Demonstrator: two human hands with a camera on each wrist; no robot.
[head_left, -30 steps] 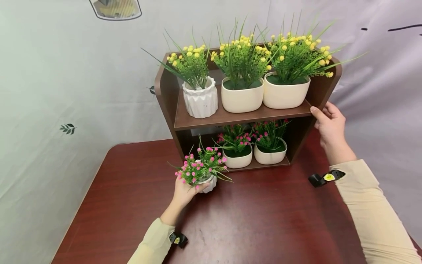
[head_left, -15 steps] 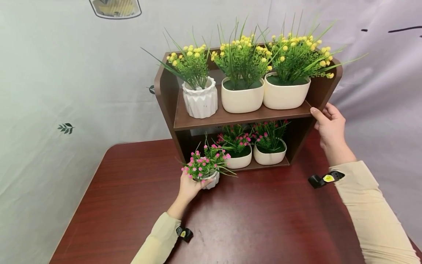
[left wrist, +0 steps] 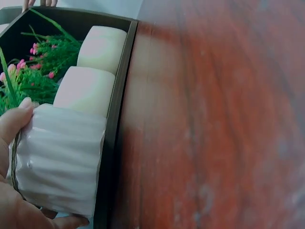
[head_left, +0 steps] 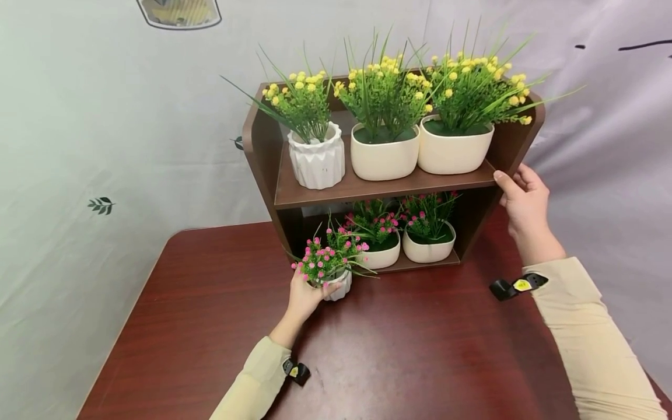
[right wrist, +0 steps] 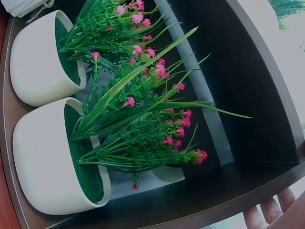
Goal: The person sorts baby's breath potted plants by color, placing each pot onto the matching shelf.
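My left hand [head_left: 303, 297] grips a white fluted flowerpot [head_left: 342, 284] with pink artificial flowers, at the lower left front of a brown two-tier shelf [head_left: 378, 191]. In the left wrist view this pot [left wrist: 62, 162] lines up with the lower board's edge; whether it rests on the board I cannot tell. Thumb at the front edge and fingers behind the side panel, my right hand [head_left: 527, 204] holds the shelf's right side. On the lower tier stand two cream oval pots, the left one [head_left: 382, 258] and the right one [head_left: 429, 251], both with pink flowers.
The upper tier carries a white fluted pot [head_left: 317, 163] and two cream pots, left [head_left: 385, 158] and right [head_left: 455, 153], all with yellow flowers. Under the shelf is a reddish-brown table [head_left: 409, 350]. A pale curtain [head_left: 131, 116] hangs behind.
Carrying the fluted pot, my left hand has shifted right and farther in toward the lower tier, only slightly over the last half second. The right hand has kept its hold on the shelf.
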